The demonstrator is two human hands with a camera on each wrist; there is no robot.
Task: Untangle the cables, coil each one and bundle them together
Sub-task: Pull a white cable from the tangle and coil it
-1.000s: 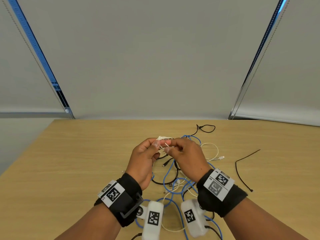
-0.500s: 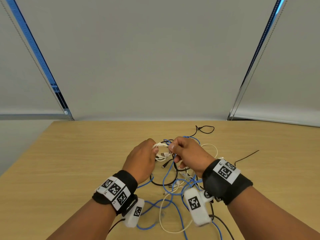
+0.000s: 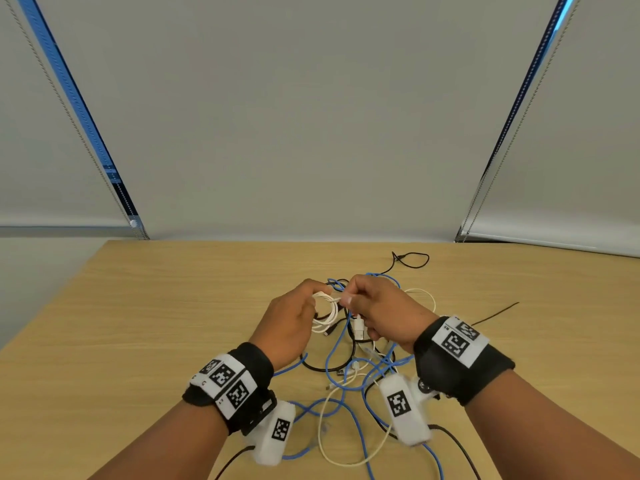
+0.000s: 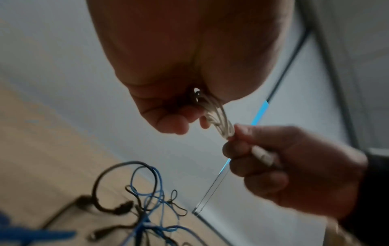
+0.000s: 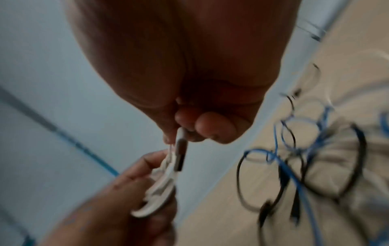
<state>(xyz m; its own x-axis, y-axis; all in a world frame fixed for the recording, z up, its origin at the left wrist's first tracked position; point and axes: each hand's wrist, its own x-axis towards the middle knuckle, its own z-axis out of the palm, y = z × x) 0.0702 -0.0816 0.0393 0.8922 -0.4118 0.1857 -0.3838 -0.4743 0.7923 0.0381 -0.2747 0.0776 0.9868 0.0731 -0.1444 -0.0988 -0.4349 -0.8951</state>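
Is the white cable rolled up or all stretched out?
Rolled up: the white cable hangs in small loops between the left hand and right hand.

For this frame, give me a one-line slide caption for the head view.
Both hands, left hand and right hand, hold a white cable coil above tangled cables.

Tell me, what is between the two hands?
A small coil of white cable spans the gap: the left hand grips its loops and the right hand pinches them. The head view shows it.

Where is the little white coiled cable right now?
In the head view, the small white coiled cable is held up between the left hand and right hand, above the tangled blue cable on the wooden table.
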